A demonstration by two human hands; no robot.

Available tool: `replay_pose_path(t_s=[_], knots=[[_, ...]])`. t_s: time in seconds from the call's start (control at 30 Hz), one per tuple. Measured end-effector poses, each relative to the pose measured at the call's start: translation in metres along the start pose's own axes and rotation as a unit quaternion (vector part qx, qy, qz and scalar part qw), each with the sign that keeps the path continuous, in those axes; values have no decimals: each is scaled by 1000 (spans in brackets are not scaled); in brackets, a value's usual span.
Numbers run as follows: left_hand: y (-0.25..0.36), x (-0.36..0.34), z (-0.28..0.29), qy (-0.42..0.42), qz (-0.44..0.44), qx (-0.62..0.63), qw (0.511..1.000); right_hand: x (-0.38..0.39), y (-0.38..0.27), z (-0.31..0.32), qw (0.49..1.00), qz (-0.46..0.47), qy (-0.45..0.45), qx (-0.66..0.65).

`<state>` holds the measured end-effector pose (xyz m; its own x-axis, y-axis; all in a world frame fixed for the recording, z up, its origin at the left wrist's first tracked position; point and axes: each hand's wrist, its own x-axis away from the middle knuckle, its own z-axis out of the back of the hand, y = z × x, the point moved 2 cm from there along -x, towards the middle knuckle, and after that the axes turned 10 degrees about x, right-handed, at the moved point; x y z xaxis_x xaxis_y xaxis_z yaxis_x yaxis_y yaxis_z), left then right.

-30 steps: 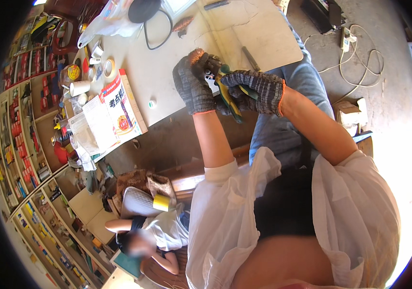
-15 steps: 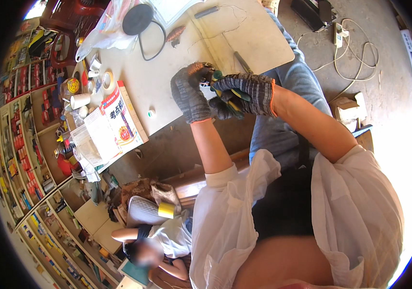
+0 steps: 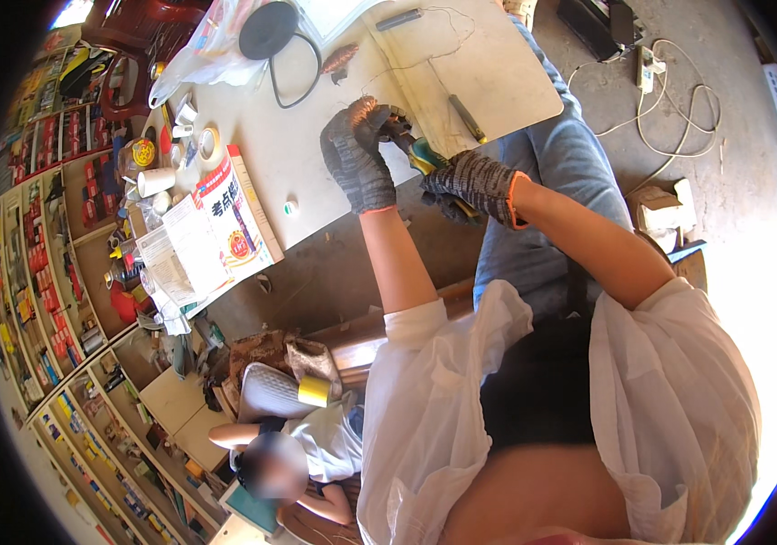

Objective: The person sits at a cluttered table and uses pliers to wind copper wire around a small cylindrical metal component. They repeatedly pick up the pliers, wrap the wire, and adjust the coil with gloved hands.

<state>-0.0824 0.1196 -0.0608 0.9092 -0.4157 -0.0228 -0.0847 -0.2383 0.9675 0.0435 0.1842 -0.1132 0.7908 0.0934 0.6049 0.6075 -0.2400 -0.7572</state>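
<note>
My left hand [image 3: 358, 168], in a grey knit glove, is closed around a small part with copper wire windings [image 3: 363, 111]. Its exact kind is partly hidden by the fingers. In my right hand [image 3: 479, 184], also gloved, is a pair of pliers [image 3: 427, 156] with green and yellow handles. Their dark jaws point at the wound part and lie close to it; whether they grip it I cannot tell. Both hands are over the near edge of the table [image 3: 316, 182]. Just beyond the right hand a dark slim-handled tool [image 3: 467, 118] lies on the tabletop.
On the table lie a copper-coloured piece [image 3: 340, 60], a black disc [image 3: 268, 30] with a looped cord, a grey rod-like tool [image 3: 399, 19], thin wire, a booklet [image 3: 229, 213] and tape rolls [image 3: 210, 145]. A person [image 3: 307, 454] rests at lower left. Cables [image 3: 697, 118] trail across the floor.
My right hand has drawn slightly back and to the right, so more of the pliers shows between the hands. My left hand stays closed on the copper-wound part.
</note>
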Motion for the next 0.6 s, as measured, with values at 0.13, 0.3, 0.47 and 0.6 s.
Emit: replay_pose_path(t_s=[0.13, 0.3, 0.47, 0.6], knots=[[-35, -23, 9, -49, -16, 8, 999, 2, -8, 10, 952, 51, 85, 289], [-35, -33, 17, -56, 67, 55, 995, -6, 4, 9, 776, 176, 209, 568], [-47, -42, 0, -71, -62, -42, 995, -22, 14, 18, 909, 137, 141, 366], [-58, -52, -4, -61, -243, -102, 963, 5, -14, 23, 998, -35, 47, 7]])
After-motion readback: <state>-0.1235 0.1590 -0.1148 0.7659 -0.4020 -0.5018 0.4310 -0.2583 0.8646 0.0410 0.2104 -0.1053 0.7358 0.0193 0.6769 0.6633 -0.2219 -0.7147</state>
